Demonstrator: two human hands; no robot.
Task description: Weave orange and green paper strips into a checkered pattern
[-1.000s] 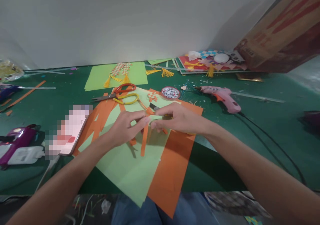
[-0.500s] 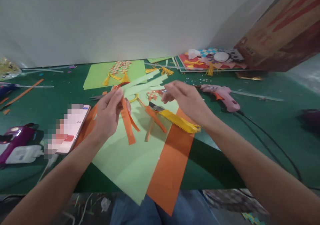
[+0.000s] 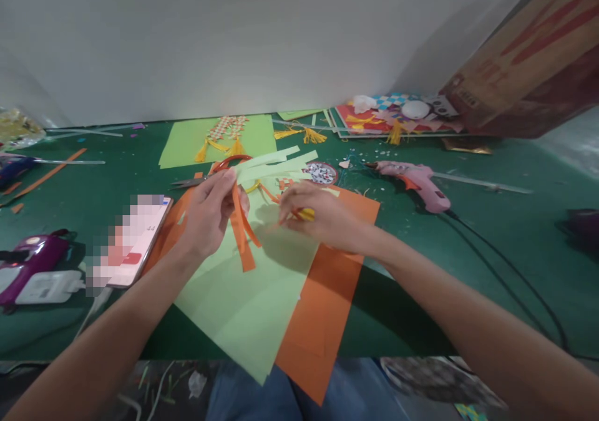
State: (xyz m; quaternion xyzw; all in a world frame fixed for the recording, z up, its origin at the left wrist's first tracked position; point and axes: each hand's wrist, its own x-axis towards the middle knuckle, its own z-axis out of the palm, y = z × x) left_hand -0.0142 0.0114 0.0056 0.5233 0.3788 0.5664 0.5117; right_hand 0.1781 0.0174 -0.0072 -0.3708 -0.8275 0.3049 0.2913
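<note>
While the left hand (image 3: 206,216) was raised just over the counter (image 3: 468,265), its grip was clenched on a bunch of paper strips (image 3: 262,165): about three pale green ones fanned out and at least two orange ones. The green strips pointed away from the person and to the right, their long axes lying nearly level, toward the dish of beads (image 3: 320,173); the orange strips (image 3: 243,234) hung the other way, curving down toward the person, their free ends over the green sheet (image 3: 243,309). The right hand (image 3: 322,218) lay low over that sheet, fingers pinched on one thin orange strip (image 3: 269,193) that ran slantwise up and left toward the bunch; something yellow showed under its fingers, too hidden to name. Two large sheets lay stacked at the near edge, the green one on an orange sheet (image 3: 322,321). One pair of scissors (image 3: 196,181) lay behind the left hand, blades pointing left. One pink glue gun (image 3: 414,184) rested well to the right, its nozzle pointing left, and one phone (image 3: 128,240) lay left of the sheets.
</note>
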